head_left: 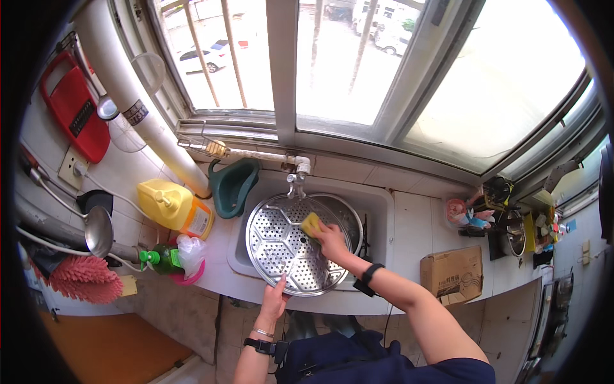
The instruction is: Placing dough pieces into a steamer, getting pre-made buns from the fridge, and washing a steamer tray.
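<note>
A round perforated metal steamer tray (273,240) lies tilted over the sink (383,206), its near rim at the counter's front. My left hand (275,301) grips that near rim, thumb on top and the fingers hidden beneath. With my right hand (332,242) I press a yellow sponge (312,223) onto the upper right of the tray's holed face. Behind the tray, partly covered by it, a second round metal vessel (354,222) rests in the sink. The metal tap (296,185) stands just above the tray's far edge.
Left of the sink are a dark green strainer basket (234,187), a yellow jug (175,206) and a green pump bottle (160,259). A cardboard box (451,274) sits on the right counter (411,225). A ladle (99,233) hangs at left.
</note>
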Motion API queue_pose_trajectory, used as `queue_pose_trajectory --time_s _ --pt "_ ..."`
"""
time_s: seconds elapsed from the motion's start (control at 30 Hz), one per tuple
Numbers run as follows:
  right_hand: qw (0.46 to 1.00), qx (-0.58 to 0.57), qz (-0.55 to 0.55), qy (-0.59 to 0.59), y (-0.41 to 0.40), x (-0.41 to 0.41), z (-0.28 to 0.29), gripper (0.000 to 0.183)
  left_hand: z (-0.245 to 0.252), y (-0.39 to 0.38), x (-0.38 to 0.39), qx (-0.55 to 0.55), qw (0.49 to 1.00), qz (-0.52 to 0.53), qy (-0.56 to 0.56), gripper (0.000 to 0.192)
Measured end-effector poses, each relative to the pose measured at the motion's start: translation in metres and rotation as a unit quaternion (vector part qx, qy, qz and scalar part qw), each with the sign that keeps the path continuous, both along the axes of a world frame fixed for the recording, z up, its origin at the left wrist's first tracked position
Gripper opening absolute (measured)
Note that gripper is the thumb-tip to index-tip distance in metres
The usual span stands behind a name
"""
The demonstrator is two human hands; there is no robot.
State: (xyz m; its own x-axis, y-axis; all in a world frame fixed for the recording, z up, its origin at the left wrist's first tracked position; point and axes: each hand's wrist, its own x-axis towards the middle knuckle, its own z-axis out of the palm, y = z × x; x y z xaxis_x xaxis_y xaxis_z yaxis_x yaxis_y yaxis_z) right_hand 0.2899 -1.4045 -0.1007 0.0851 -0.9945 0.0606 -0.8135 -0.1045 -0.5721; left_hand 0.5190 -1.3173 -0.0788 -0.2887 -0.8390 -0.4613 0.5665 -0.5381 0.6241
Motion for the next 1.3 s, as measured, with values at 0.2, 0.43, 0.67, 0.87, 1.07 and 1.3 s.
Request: queue_pose_trajectory --time_s 0.2,0.43,0.67,0.87,1.07,1.3 --pt "0.983 -0.065 0.138 -0.102 0.026 0.047 0.004 0.057 -0.008 -0.019 0.003 -0.010 0.999 0.007 -0.041 0.030" --pt "0.976 -0.147 -0.160 0.014 0.060 -0.159 -0.030 0.056 -0.012 -0.038 0.024 0.008 1.000 -0.020 -0.020 0.030" --pt "0.926 0.019 -0.342 0.157 0.055 -0.233 -0.035 0.035 -0.037 -0.059 0.025 0.048 0.997 -0.062 -0.006 0.033" --pt "0.979 -0.184 -0.080 -0.030 -0.054 -0.068 0.110 0.062 -0.040 -0.073 0.038 0.045 0.992 -0.115 -0.032 0.038" --pt "0.978 -0.155 0.076 0.113 -0.115 0.032 0.140 0.066 -0.036 -0.093 0.024 0.034 0.989 -0.138 -0.033 0.037" --pt "0.971 -0.181 0.153 0.025 -0.125 0.016 0.124 0.055 -0.044 -0.104 0.036 0.040 0.989 -0.142 -0.021 0.038"
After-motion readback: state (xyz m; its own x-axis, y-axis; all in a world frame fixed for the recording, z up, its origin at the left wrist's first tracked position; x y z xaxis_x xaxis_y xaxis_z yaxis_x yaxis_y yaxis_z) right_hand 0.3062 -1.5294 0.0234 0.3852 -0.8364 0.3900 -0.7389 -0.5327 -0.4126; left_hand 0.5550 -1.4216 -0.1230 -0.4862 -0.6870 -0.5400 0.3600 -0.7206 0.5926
